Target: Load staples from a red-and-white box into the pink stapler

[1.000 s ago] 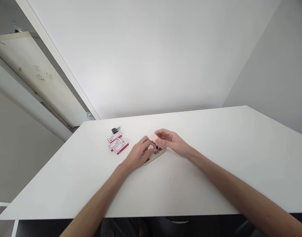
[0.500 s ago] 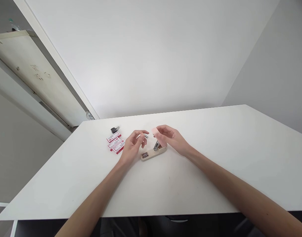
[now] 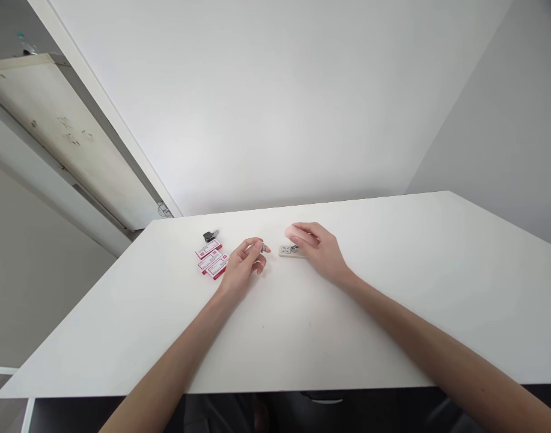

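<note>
A small beige and pink stapler (image 3: 289, 250) lies on the white table (image 3: 392, 288), turned so its underside shows. My right hand (image 3: 318, 249) is closed over its right end and holds it. My left hand (image 3: 245, 261) hovers just left of the stapler and pinches a small grey strip of staples (image 3: 263, 246) between thumb and fingers. Left of that hand lie three red and white staple boxes (image 3: 211, 259) side by side.
A small black and silver object (image 3: 211, 236) sits behind the staple boxes near the table's far left corner. A white wall rises behind the table. A door or panel leans away at the upper left.
My left hand lifted off the stapler with the grey strip pinched in it and drew left. My right hand moved the stapler farther away and laid it down flat.
</note>
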Action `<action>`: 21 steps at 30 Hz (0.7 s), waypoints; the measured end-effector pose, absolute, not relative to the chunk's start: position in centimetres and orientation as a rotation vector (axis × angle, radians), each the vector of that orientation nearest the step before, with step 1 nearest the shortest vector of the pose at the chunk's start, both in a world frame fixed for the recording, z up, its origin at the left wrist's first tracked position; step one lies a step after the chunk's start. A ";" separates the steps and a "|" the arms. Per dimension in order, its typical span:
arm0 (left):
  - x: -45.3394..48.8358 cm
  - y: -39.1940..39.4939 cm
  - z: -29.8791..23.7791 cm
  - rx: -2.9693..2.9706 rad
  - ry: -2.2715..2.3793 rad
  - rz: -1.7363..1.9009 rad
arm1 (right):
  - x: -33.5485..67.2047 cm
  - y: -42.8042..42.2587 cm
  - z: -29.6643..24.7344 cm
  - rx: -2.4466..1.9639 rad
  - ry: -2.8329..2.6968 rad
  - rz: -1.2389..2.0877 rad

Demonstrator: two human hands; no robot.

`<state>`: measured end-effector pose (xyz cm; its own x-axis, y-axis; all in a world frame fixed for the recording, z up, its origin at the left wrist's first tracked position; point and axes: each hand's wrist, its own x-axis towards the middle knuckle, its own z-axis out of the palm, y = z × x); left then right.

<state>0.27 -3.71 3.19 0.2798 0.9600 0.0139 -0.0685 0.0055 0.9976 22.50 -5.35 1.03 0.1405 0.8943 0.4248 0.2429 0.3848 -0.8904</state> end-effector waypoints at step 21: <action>0.6 -4.1 3.1 1.397 0.955 0.949 | 21.2 -6.3 1.2 -0.888 -1.623 0.762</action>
